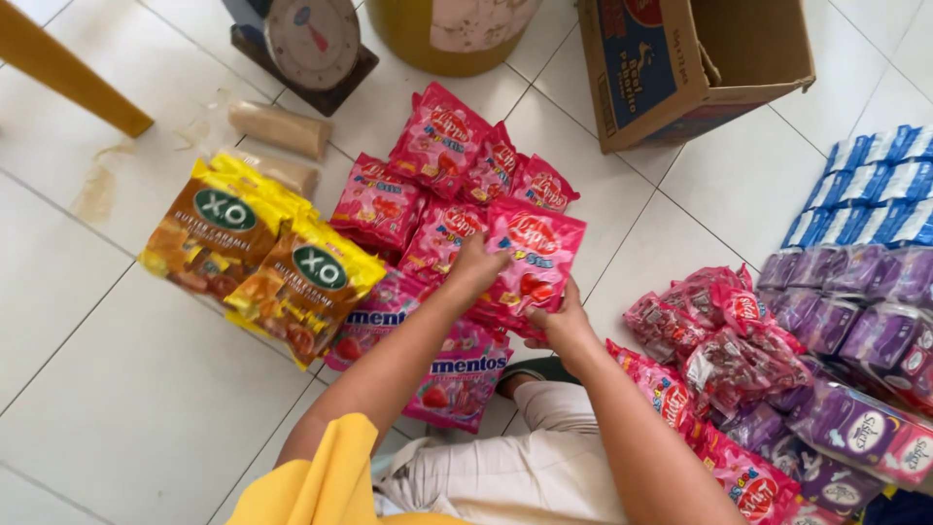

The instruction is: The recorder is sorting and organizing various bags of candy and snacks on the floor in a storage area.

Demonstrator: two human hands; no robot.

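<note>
You are gripping one pink candy bag (pixel 536 255) with both hands, your left hand (pixel 476 267) closed on its left edge and your right hand (pixel 562 321) pinching its lower edge, above the floor (pixel 126 389). Five more pink bags (pixel 442 136) are lying beyond it, with two yellow caramel bags (pixel 255 255) to the left.

Glossy plastic candy bag (pixel 533 255); matt cardboard box (pixel 695 68).
</note>
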